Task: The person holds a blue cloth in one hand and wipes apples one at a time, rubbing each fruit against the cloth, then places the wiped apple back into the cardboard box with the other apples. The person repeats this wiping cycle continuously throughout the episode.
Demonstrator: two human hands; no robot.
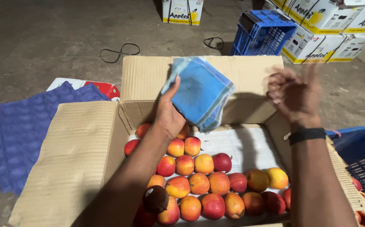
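Now the left hand (168,115) is gripping a blue cloth (200,92) over the apples (203,185) in the box (81,159), right hand (294,96) hovering open, blurred

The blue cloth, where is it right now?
In the head view the blue cloth is held up in the left hand, above the open cardboard box of apples.

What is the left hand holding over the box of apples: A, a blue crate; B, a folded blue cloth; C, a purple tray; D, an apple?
B: the left hand grips a folded blue cloth above the apples; the right hand is empty and open.
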